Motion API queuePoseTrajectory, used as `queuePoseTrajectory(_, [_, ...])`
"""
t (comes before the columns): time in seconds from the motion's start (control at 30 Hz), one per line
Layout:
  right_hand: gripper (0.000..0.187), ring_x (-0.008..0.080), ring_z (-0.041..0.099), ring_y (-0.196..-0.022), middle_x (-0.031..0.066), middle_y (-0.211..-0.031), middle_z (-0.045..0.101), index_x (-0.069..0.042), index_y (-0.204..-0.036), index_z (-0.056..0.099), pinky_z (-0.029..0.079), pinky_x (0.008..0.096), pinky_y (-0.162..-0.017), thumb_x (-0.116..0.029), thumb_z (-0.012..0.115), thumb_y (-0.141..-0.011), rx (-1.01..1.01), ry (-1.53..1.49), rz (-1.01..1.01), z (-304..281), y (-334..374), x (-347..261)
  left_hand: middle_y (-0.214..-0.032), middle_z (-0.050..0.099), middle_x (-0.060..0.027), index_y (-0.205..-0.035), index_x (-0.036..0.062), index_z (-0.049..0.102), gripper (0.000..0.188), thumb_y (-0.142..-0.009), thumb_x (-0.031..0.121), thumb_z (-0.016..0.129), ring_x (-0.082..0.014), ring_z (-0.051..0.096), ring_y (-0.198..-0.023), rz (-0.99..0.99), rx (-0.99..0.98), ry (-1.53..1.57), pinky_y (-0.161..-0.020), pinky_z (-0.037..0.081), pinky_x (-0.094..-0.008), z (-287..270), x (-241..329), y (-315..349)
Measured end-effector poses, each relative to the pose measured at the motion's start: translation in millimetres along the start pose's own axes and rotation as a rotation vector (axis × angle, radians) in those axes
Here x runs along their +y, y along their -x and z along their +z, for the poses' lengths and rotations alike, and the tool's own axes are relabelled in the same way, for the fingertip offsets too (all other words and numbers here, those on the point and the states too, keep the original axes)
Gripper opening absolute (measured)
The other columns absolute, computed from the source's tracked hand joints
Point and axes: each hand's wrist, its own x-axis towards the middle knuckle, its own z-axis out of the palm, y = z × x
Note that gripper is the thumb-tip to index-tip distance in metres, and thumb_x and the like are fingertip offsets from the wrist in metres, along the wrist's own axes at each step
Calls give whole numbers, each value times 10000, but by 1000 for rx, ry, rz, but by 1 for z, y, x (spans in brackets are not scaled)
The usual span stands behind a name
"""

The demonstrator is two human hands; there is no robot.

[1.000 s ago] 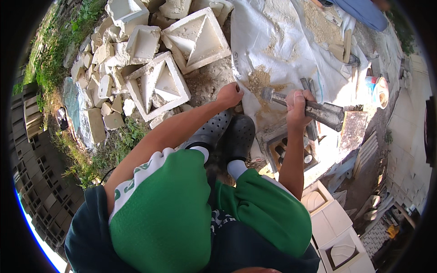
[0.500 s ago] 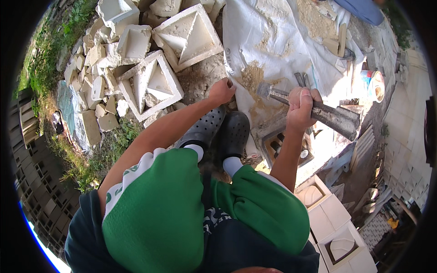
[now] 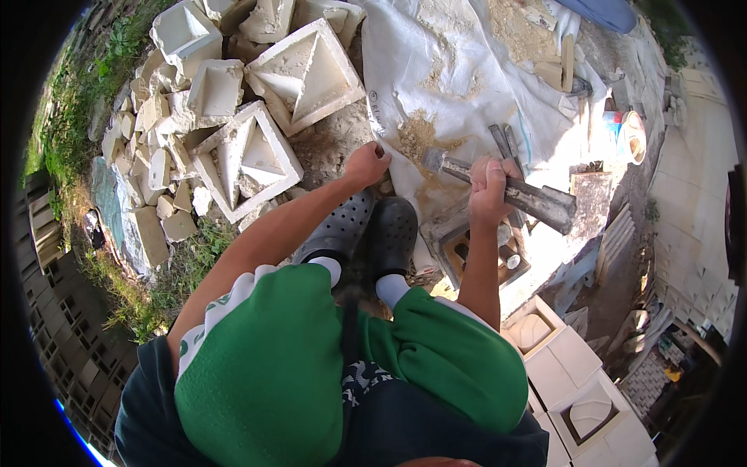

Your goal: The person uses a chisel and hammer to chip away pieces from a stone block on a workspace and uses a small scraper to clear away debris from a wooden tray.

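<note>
My right hand [image 3: 492,187] is wrapped round a long, dark, dust-caked tool [image 3: 541,204]. Its narrow end has a pale flat metal tip [image 3: 433,159], and its other end is thicker; I cannot tell its exact kind. The tool is held above a white sheet [image 3: 405,86] strewn with pale dust. My left hand [image 3: 368,165] hovers over the sheet's near left edge with its fingers curled together. Whatever those fingers hold, if anything, is hidden. Beside my right forearm stands a dirty square box [image 3: 436,237] with small items inside.
Broken pale blocks, including a square mould-like block [image 3: 253,159], pile up at the left. My dark clogs [image 3: 391,233] are between my arms. Patterned cast blocks [image 3: 566,358] stand at the lower right. A white bucket [image 3: 634,138] and a blue-clothed person [image 3: 603,12] are farther right.
The whole view has shifted slightly, moving the scene left and down. My right hand and the tool have moved a little to the left. My left hand stays curled in about the same place.
</note>
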Motion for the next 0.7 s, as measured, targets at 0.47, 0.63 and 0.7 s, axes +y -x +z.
queuePoseTrajectory(0.47, [284, 84, 268, -442, -19, -503, 296, -95, -609, 284, 266, 268, -421, -4, 446, -824, -49, 132, -106, -11, 4, 41, -863, 652, -167, -904, 13, 621, 355, -805, 354, 633, -322, 632, -841, 21, -16, 2, -760, 483, -405, 3, -1, 1])
queuePoseTrajectory(0.63, [275, 82, 299, -457, 3, -514, 356, -82, -609, 319, 256, 253, -425, -38, 469, -835, -64, -61, -59, 5, -1, -11, -865, 653, -168, -898, 16, 627, 354, -804, 358, 635, -324, 634, -850, 33, 2, -44, -764, 485, -401, 6, -7, -2])
queuePoseTrajectory(0.7, [283, 91, 276, -448, -7, -499, 312, -89, -608, 291, 251, 258, -427, -34, 460, -828, -68, -126, -147, 5, 4, -24, -863, 652, -172, -894, 14, 626, 354, -804, 357, 634, -327, 633, -848, 24, 20, -20, -763, 484, -404, 4, -10, -1])
